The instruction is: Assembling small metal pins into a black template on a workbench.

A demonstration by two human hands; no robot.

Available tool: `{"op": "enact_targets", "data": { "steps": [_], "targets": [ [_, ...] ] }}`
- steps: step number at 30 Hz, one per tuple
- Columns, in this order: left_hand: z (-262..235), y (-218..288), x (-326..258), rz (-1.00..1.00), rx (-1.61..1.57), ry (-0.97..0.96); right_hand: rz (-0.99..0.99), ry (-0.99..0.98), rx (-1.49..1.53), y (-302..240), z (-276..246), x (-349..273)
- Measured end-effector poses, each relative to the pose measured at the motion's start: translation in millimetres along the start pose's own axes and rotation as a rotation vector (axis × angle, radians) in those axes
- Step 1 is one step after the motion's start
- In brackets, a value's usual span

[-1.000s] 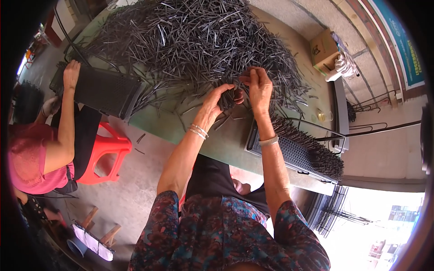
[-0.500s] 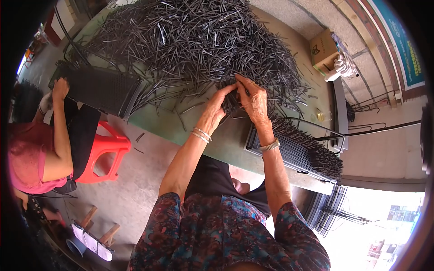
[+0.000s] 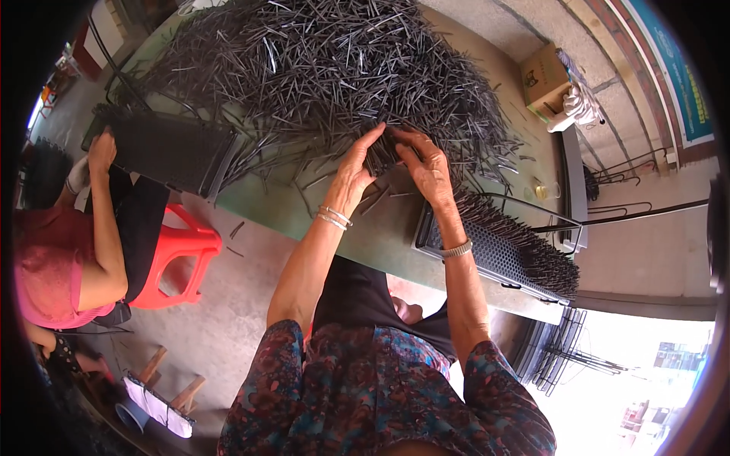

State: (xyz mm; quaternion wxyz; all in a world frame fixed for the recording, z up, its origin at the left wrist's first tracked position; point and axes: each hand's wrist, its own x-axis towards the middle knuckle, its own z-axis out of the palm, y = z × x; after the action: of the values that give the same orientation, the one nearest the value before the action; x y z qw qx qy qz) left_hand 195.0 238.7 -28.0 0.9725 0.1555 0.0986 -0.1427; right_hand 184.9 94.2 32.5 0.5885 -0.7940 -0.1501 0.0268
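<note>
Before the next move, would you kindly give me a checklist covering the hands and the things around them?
1. Left hand cupping the bundle of black strips: ok.
2. Right hand closed on anything: cannot tell; too dark there.
3. Table beside the bundle free of loose strips: not ok, several lie there.
4. Perforated block resting on the table: ok.
5. Co-worker's hand well apart from both hands: ok.
</note>
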Motion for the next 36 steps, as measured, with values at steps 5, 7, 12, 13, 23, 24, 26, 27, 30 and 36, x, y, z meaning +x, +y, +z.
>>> {"op": "enact_targets", "data": {
  "steps": [5,7,12,13,23,24,26,27,30,36],
  "targets": [
    [-12.3,0.3,3.2,0.082,-0.013,0.083,-0.117,-0.048,-0.084,-2.2,-8.6,-12.2],
    [-16.5,7.0,2.6,0.116,-0.047,0.074,-0.032,-0.051,-0.021,-9.1,-4.9,-21.9],
    [-4.5,4.0,4.2,0.139,-0.056,0.155,0.034,0.088,0.265,-3.5,14.0,-26.9],
    [-2.4,1.6,3.0,0.136,-0.061,0.136,0.032,0.092,0.264,-1.2,13.3,-27.3],
    [-39.6,-5.5,-2.3,0.066,-0.114,0.02,-0.028,0.355,0.2,-35.6,-2.4,-18.3],
    [-24.0,-11.2,-6.0,0.058,-0.114,0.015,-0.066,0.371,0.26,-29.6,-1.6,-17.1],
    [1.8,-20.5,-11.7,0.038,-0.152,0.081,-0.113,0.337,0.158,-18.2,6.1,-18.0],
    [4.0,-20.9,-11.6,0.039,-0.152,0.082,-0.129,0.312,-0.004,-12.4,9.0,-19.6],
    [-2.0,-14.3,-5.2,0.041,-0.073,0.077,-0.27,0.235,-0.192,-3.2,13.8,-21.8],
    [-11.3,0.9,-8.6,0.171,-0.086,0.107,0.023,0.117,-0.187,-16.4,5.4,-52.4]
  ]
}}
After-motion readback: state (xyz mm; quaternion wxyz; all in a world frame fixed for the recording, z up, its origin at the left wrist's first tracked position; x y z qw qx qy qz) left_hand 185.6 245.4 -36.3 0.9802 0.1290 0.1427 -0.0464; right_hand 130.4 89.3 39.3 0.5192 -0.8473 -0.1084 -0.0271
